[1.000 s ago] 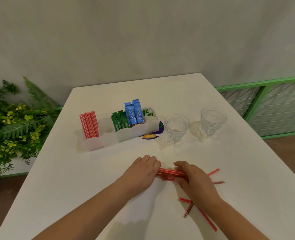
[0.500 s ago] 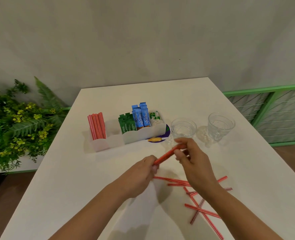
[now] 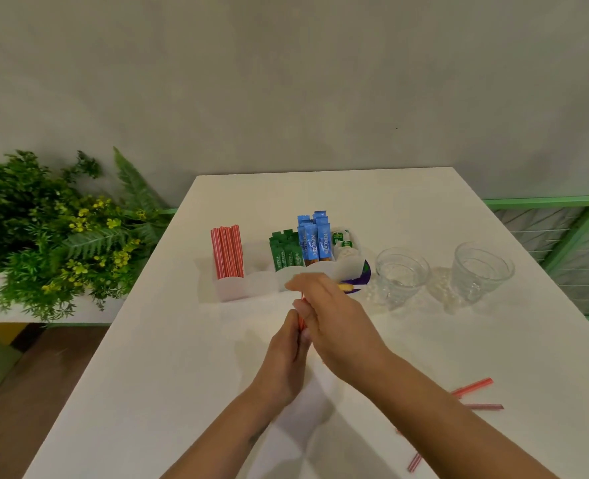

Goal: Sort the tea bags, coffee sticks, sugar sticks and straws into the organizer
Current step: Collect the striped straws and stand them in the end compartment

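White table (image 3: 182, 375): both hands, left hand (image 3: 284, 354) and right hand (image 3: 334, 326), grasping red straws (image 3: 301, 318), now raised nearer organizer (image 3: 251, 288).

A second ago both hands lay flat on the table, gathering red straws in front of the organizer (image 3: 248, 288). Now the left hand (image 3: 286, 354) and right hand (image 3: 334, 323) are raised above the table and pressed close together, much nearer the organizer, almost at its front wall. The bundle of straws (image 3: 301, 318) they hold, slanted half a second ago, now stands nearly upright between the fingers and is mostly hidden by them.
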The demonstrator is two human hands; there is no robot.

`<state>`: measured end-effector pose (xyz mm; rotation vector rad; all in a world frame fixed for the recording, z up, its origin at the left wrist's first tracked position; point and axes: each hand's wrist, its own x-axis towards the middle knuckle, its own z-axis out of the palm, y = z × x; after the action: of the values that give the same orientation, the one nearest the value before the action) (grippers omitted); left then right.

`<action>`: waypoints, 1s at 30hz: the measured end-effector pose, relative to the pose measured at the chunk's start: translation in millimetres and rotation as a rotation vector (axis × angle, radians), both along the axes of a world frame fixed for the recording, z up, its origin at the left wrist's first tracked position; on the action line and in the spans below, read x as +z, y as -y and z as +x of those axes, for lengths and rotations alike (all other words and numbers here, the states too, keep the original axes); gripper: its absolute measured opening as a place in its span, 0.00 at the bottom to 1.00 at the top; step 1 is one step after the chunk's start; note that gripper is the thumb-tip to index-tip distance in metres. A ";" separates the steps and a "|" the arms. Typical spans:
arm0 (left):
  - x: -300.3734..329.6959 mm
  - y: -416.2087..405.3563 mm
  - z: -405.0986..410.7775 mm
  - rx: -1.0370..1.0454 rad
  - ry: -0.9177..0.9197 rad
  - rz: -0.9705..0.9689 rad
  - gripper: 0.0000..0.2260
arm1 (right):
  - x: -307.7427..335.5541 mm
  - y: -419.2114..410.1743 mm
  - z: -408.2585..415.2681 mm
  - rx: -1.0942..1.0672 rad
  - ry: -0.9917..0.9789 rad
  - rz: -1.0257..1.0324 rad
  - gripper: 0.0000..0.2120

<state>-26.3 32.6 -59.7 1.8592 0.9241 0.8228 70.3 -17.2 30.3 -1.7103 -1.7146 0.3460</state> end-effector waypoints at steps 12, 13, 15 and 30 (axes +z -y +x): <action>-15.5 -3.4 -8.2 -0.009 0.045 -0.061 0.10 | -15.4 -6.8 2.7 0.159 0.128 -0.169 0.22; -15.4 -4.1 -9.6 -0.015 0.025 -0.065 0.12 | -16.8 -8.7 4.0 0.176 0.120 -0.192 0.22; -6.7 -4.4 -11.9 0.007 -0.042 -0.010 0.16 | -16.2 -13.0 6.7 0.199 0.104 -0.195 0.20; 95.3 -136.8 -47.7 0.041 -0.294 0.273 0.07 | 64.0 -149.1 -12.9 0.276 0.194 0.070 0.08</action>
<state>-74.1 169.4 35.6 2.2486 1.0755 0.7406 57.4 131.9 94.3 -1.4992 -2.0869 0.2455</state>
